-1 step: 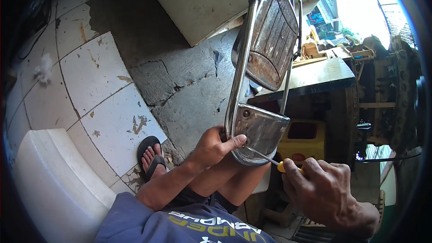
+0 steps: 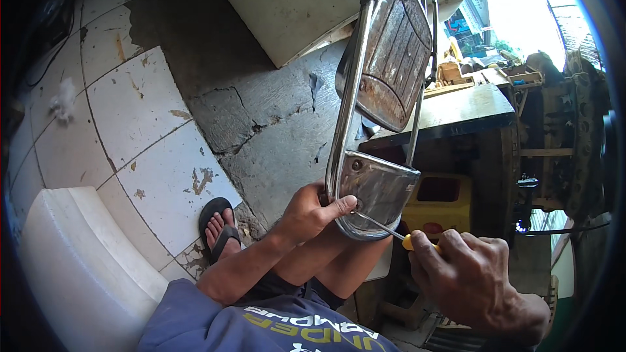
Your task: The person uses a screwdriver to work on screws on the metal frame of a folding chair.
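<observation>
A metal folding chair (image 2: 385,49) with a tubular frame and rusty upper panel is tilted over my knees. My left hand (image 2: 313,215) grips the frame at the lower curved metal plate (image 2: 381,189), thumb pressed on its face. My right hand (image 2: 469,270) is wrapped round the yellow handle of a screwdriver (image 2: 385,228), whose thin shaft reaches to a spot on the plate beside my left thumb. Whether the tip sits in a screw there is too small to tell. A bolt head (image 2: 356,165) shows higher on the same plate.
A white moulded seat (image 2: 72,261) is at lower left. My sandalled foot (image 2: 218,228) rests on worn tiles (image 2: 130,111) bordering cracked concrete. A pale box (image 2: 280,6) stands at the top, a cluttered bench (image 2: 469,101) at right, a yellow plastic object (image 2: 437,195) beneath it.
</observation>
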Demonstrator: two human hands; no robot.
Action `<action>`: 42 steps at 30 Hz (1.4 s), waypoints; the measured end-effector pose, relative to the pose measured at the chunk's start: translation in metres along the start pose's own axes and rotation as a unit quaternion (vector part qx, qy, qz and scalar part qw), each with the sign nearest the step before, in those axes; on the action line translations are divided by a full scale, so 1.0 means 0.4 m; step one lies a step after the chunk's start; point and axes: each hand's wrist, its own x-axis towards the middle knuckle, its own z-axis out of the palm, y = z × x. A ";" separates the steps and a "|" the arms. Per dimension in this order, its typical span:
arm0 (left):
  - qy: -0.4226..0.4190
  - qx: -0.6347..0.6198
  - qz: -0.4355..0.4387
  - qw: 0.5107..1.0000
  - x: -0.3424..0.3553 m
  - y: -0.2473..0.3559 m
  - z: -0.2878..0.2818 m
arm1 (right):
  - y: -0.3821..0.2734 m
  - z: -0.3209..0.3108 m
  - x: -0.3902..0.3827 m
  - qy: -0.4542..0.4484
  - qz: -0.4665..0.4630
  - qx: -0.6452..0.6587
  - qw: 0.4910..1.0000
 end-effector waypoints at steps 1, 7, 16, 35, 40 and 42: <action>-0.002 0.003 -0.002 1.000 0.001 0.001 -0.001 | 0.000 -0.001 -0.001 0.002 0.001 0.001 1.000; 0.001 -0.002 0.010 1.000 0.001 0.006 0.003 | -0.007 -0.001 0.010 0.034 -0.011 -0.015 0.999; 0.008 0.012 0.010 1.000 0.002 -0.002 0.000 | -0.018 0.001 -0.002 0.016 -0.018 -0.045 0.999; 0.004 0.008 0.010 1.000 -0.003 0.003 -0.005 | -0.037 -0.004 0.002 0.019 -0.020 -0.048 0.998; -0.003 -0.019 -0.009 1.000 -0.009 0.019 0.003 | -0.055 -0.007 0.001 0.059 -0.105 -0.154 0.981; -0.008 -0.027 -0.007 1.000 -0.007 0.012 0.008 | -0.064 -0.014 0.002 0.047 -0.131 -0.197 0.971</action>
